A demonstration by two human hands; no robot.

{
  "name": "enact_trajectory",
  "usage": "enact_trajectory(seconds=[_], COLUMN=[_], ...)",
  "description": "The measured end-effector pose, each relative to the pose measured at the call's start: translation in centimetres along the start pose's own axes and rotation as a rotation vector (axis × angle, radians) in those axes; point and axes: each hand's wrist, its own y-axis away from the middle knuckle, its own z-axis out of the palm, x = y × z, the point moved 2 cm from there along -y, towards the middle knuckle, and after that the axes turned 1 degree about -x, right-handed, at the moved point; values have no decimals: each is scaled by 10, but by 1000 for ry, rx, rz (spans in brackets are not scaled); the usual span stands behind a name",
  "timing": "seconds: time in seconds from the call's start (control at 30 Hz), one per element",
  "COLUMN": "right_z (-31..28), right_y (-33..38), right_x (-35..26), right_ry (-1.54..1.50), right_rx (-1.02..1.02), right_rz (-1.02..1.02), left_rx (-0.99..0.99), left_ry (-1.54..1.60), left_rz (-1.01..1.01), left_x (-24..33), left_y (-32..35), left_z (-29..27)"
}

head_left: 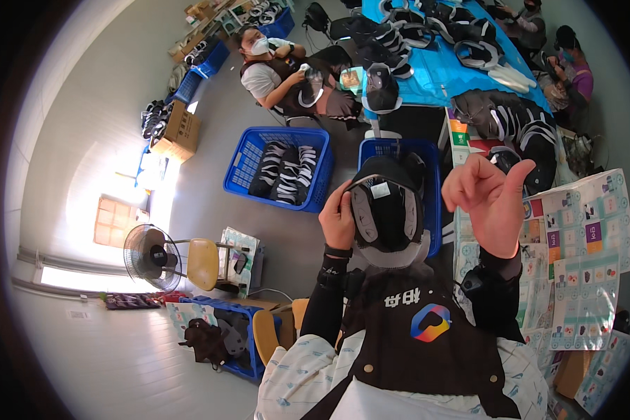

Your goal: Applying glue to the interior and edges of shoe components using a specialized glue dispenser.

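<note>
My left hand [337, 217] grips the left edge of a black cap [387, 227], its thumb and fingers closed on the rim. The cap is turned so its dark inside shows, with grey padded strips along the sides and a small white label. A pale grey, mesh-like edge lies at its near end, close to my chest. Off to the right, my right hand [488, 203] is raised with its palm showing. Its thumb stands out from the partly bent fingers, and nothing is visible in it. Behind the cap is a blue basket [434, 196], its contents mostly hidden.
Stacked dark caps lie in a blue basket [232, 171] ahead to the left. A blue-covered table [427, 77] carries many caps; more stacks sit on the paper-covered table [567, 273] at right. A seated person [273, 73] holds a cap. A fan [152, 257] stands left.
</note>
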Motion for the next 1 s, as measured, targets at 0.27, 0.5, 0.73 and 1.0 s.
enact_trajectory(seconds=[0.27, 0.5, 0.73, 1.0], right_z=[15, 7, -12, -17], right_y=[-6, -13, -5, 6], right_x=[22, 65, 118, 117], right_ry=[308, 991, 963, 907], right_rx=[190, 299, 260, 313], right_rz=[149, 116, 141, 16], left_rx=[22, 11, 39, -128], left_ry=[14, 17, 39, 193], left_rz=[83, 43, 64, 74], left_x=[1, 12, 17, 18], left_y=[-16, -19, -12, -6], left_z=[-27, -45, -56, -64])
